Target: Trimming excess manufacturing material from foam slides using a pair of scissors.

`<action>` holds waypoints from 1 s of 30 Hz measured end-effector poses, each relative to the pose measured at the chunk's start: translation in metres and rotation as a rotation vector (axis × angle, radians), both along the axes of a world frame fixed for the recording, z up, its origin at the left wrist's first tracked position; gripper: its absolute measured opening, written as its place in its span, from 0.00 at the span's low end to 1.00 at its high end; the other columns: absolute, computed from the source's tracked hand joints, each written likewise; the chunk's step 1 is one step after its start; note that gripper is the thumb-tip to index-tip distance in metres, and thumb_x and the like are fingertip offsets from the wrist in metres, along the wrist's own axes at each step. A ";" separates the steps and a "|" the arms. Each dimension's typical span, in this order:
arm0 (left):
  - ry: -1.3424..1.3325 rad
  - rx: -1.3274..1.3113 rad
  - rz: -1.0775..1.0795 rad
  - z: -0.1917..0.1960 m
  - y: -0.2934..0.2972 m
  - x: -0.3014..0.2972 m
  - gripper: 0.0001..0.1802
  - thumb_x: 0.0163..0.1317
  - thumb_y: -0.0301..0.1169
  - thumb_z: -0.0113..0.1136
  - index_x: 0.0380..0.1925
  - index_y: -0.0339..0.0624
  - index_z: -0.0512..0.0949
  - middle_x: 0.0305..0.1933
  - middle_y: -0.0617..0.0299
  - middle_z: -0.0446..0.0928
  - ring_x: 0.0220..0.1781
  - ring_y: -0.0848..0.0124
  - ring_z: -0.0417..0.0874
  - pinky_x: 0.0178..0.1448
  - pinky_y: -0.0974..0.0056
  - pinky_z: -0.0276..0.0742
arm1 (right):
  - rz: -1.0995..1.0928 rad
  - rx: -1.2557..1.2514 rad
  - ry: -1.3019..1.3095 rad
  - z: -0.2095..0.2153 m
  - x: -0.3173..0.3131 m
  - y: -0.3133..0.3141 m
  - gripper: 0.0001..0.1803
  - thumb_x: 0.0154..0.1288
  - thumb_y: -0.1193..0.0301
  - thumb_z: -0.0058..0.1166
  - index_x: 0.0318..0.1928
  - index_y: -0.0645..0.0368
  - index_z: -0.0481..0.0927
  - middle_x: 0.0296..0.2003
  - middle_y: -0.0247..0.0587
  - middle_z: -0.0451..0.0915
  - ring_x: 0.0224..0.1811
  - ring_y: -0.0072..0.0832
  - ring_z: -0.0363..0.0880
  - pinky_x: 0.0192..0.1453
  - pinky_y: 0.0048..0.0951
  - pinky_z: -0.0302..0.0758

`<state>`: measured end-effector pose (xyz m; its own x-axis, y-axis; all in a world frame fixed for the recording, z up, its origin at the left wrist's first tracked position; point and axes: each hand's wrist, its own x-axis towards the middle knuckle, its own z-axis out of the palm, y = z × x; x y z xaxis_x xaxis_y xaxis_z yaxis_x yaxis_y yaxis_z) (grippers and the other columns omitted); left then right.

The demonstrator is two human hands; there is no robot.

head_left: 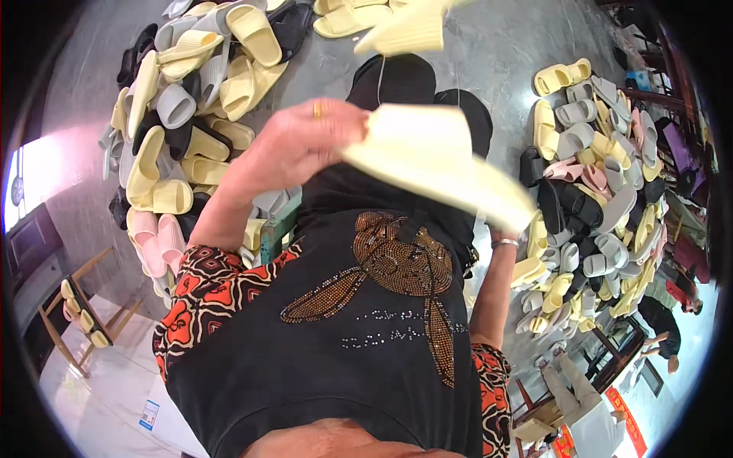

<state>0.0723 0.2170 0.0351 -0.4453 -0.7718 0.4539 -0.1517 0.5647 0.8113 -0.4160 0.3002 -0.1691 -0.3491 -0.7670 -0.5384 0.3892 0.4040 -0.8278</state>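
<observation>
One pale yellow slipper (pixel 439 164) in left hand (pixel 294 145) fingers (pixel 347 122)

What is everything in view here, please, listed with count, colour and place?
Held slipper: one, pale yellow, centre, in the left hand.
Blurred slipper: one, pale yellow, top centre.
Left pile: many slippers, yellow, grey, black, pink, on the floor upper left.
Right pile: many slippers, same colours, on the floor right.
Floor: grey, between the piles.
Wooden rack: one, lower left, with yellow slippers.
Left hand: wears a ring, grips the held slipper.
Right hand: hidden behind that slipper; only the wrist with a bracelet shows.
</observation>
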 end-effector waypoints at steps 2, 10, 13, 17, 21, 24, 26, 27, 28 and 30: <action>-0.029 0.067 -0.102 0.001 0.007 -0.002 0.12 0.49 0.18 0.59 0.36 0.36 0.76 0.37 0.57 0.75 0.40 0.62 0.77 0.44 0.66 0.73 | -0.043 0.062 -0.019 0.004 -0.019 0.003 0.17 0.57 0.61 0.56 0.42 0.56 0.70 0.32 0.43 0.76 0.29 0.28 0.74 0.29 0.26 0.72; -0.147 0.405 -0.280 -0.032 0.046 -0.018 0.14 0.47 0.18 0.58 0.36 0.42 0.77 0.37 0.58 0.76 0.42 0.61 0.77 0.44 0.64 0.74 | 0.211 -0.065 -0.284 0.113 0.013 -0.017 0.27 0.54 0.61 0.58 0.53 0.55 0.67 0.31 0.37 0.75 0.30 0.24 0.72 0.35 0.21 0.69; -0.142 0.355 -0.338 -0.031 0.048 -0.025 0.13 0.49 0.20 0.57 0.36 0.44 0.77 0.37 0.58 0.76 0.41 0.61 0.77 0.44 0.64 0.74 | 0.651 -0.118 -0.062 0.165 0.043 -0.027 0.29 0.53 0.59 0.59 0.52 0.59 0.68 0.31 0.37 0.75 0.30 0.22 0.72 0.34 0.20 0.68; -0.170 0.358 -0.317 -0.022 0.056 -0.027 0.11 0.50 0.21 0.56 0.36 0.42 0.77 0.37 0.58 0.76 0.41 0.60 0.76 0.43 0.63 0.74 | 1.283 0.024 0.120 0.216 0.097 -0.051 0.32 0.51 0.57 0.62 0.52 0.63 0.69 0.32 0.36 0.75 0.31 0.19 0.71 0.36 0.18 0.68; -0.229 0.259 -0.351 -0.002 0.064 -0.031 0.13 0.48 0.20 0.54 0.37 0.42 0.76 0.38 0.57 0.75 0.41 0.59 0.76 0.41 0.61 0.74 | 1.554 0.276 0.317 0.219 0.135 -0.077 0.25 0.50 0.67 0.63 0.48 0.63 0.73 0.32 0.33 0.75 0.33 0.15 0.70 0.38 0.20 0.69; -0.268 0.216 -0.378 0.016 0.072 -0.033 0.16 0.45 0.20 0.54 0.38 0.41 0.74 0.38 0.58 0.74 0.42 0.59 0.75 0.40 0.60 0.74 | 1.618 0.240 0.184 0.208 0.146 -0.098 0.26 0.50 0.65 0.63 0.49 0.63 0.73 0.30 0.31 0.75 0.31 0.13 0.69 0.36 0.18 0.69; -0.210 0.222 -0.408 0.023 0.079 -0.038 0.16 0.45 0.20 0.54 0.38 0.41 0.74 0.37 0.58 0.73 0.42 0.59 0.75 0.39 0.59 0.74 | 1.661 0.221 0.111 0.203 0.157 -0.109 0.26 0.50 0.64 0.63 0.49 0.63 0.73 0.29 0.30 0.75 0.29 0.12 0.69 0.35 0.17 0.68; -0.153 0.222 -0.453 0.025 0.082 -0.042 0.16 0.45 0.20 0.54 0.38 0.40 0.74 0.36 0.59 0.73 0.42 0.59 0.75 0.38 0.59 0.74 | 1.710 0.258 0.084 0.203 0.162 -0.114 0.26 0.50 0.63 0.63 0.48 0.63 0.73 0.28 0.29 0.75 0.28 0.12 0.68 0.33 0.16 0.68; -0.096 0.221 -0.499 0.026 0.084 -0.044 0.16 0.45 0.20 0.54 0.38 0.40 0.74 0.35 0.59 0.72 0.41 0.59 0.75 0.37 0.59 0.74 | 1.756 0.295 0.055 0.204 0.167 -0.118 0.26 0.50 0.62 0.63 0.48 0.63 0.74 0.27 0.28 0.75 0.27 0.12 0.68 0.32 0.15 0.68; -0.094 0.213 -0.495 0.024 0.086 -0.045 0.16 0.44 0.20 0.54 0.38 0.40 0.74 0.35 0.59 0.72 0.41 0.60 0.74 0.37 0.59 0.74 | 1.807 0.332 0.027 0.203 0.180 -0.124 0.27 0.51 0.61 0.63 0.48 0.63 0.74 0.26 0.27 0.75 0.26 0.11 0.68 0.31 0.14 0.68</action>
<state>0.0273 0.3033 0.0592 -0.8098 -0.5303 0.2509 0.0127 0.4118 0.9112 -0.2364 0.1763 0.0343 0.6741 -0.0464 -0.7372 -0.6660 0.3936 -0.6337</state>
